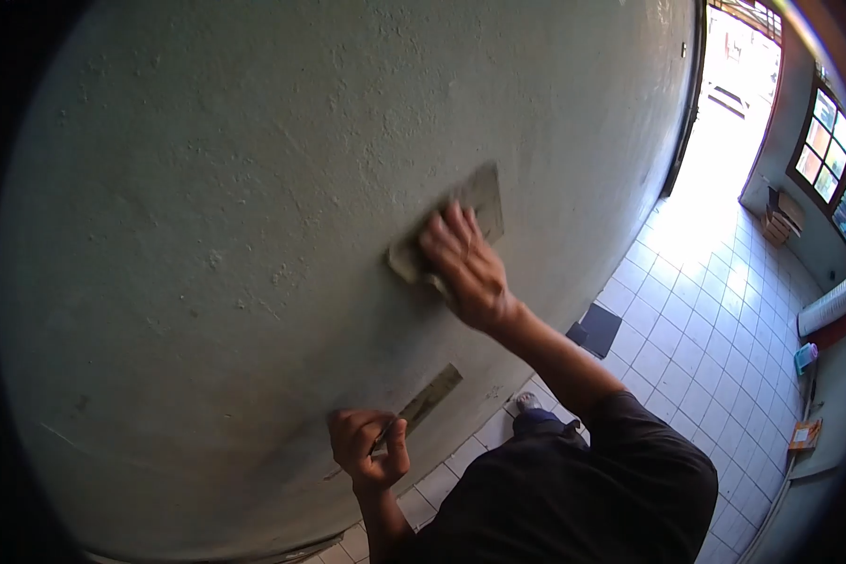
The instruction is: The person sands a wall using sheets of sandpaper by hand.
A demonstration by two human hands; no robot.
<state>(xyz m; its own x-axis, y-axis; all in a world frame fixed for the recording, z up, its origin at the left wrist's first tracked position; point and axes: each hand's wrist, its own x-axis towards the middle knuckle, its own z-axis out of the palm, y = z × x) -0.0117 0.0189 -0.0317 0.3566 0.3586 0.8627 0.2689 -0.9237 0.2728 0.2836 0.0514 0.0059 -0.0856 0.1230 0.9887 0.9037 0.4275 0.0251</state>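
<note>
My right hand (467, 266) presses a wide, flat putty scraper (486, 199) against the grey-green wall (254, 169), with fingers spread over its back. The blade is slightly blurred, and part of it is hidden under the hand. Lower down, my left hand (368, 444) is closed around a second putty scraper (432, 395), whose long blade points up and to the right. This one is seen at a slant close to the wall; its gripped end is hidden by the fingers. Small bumps and rough patches mark the wall's surface.
White floor tiles (677, 291) run along the wall to a bright doorway (738, 94). A dark flat piece (600, 330) lies on the floor near the wall. On the far right are a cardboard box (780, 218), a white roll (825, 306) and an orange packet (805, 435).
</note>
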